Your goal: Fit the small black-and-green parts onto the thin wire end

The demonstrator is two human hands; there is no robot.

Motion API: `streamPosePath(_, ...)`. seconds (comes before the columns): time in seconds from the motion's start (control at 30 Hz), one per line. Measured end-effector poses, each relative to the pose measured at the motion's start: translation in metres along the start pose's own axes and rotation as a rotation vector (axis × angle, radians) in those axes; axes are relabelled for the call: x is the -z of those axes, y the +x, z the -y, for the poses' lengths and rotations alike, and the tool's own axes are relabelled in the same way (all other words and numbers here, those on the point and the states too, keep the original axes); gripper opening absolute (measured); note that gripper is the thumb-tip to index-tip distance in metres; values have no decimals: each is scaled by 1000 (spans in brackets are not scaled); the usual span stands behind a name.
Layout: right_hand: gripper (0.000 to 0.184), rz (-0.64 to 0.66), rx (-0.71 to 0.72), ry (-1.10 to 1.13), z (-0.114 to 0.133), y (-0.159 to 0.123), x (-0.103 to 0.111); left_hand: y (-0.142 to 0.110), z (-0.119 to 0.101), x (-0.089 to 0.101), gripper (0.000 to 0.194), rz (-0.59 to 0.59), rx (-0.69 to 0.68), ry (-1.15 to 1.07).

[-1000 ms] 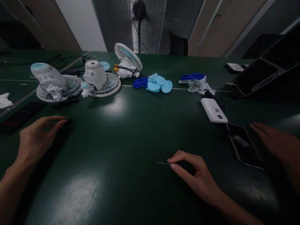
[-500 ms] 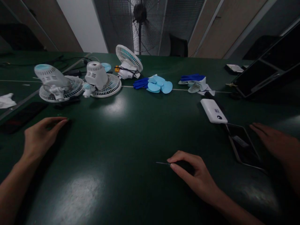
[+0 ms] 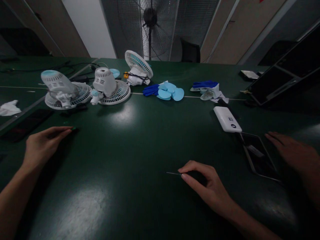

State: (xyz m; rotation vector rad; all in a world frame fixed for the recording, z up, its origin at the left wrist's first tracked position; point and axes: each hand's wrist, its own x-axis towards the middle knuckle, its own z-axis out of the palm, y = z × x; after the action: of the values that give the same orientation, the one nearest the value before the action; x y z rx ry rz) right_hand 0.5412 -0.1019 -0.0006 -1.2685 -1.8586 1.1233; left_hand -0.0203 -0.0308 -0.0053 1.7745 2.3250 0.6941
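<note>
So, got a thin tool [image 3: 172,173] pinched narrowly, thumb-to-finger, in the right hand [image 3: 206,181], near side of the green table [image 3: 125,146]. Also got a tiny green bit [image 3: 74,128], can't tell what, pinched in the left hand [image 3: 42,145], near a white fan [image 3: 58,86].

We see a smooth, glossy green tabletop [image 3: 120,150], a metallic-looking thin rod [image 3: 172,173] near right, matt plastic fan housings [image 3: 104,80] far left, smooth plastic fan blades [image 3: 170,88] and cloth gloves [image 3: 205,84] far right.
</note>
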Motion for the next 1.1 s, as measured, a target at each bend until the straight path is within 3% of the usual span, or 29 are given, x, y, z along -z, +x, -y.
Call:
streamPosePath(0.1, 11, 6, 5, 11, 1, 0, 0, -1, -2, 2, 51, 12, 30, -41)
streamPosePath(0.23, 11, 2, -6, 5, 1, -1, 0, -1, -6, 3, 46, 1, 41, 120)
streamPosePath(0.33, 11, -1, 0, -4, 1, -1, 0, -1, -12, 3, 45, 30, -15, 205)
streamPosePath(0.43, 10, -25, 6, -18, 1, 0, -2, -6, -33, -2, 45, 54, -129, 180)
streamPosePath(0.53, 10, -27, 6, -21, 2, 1, -2, -24, -73, -18, 44, 122, -351, 87)
streamPosePath(0.7, 11, -41, 15, -23, 4, 2, -2, -83, -169, -63, 31, 370, -860, -227)
streamPosePath(0.8, 10, -54, 37, -39, 4, 2, -3, -115, -215, -86, 29, 476, -1019, -418)
streamPosePath(0.9, 9, -66, 59, -52, 4, 2, -3, -130, -236, -95, 25, 547, -1021, -524)
streamPosePath(1.1, 8, -63, 55, -39, 6, 1, -1, -132, -230, -95, 27, 645, -863, -548)
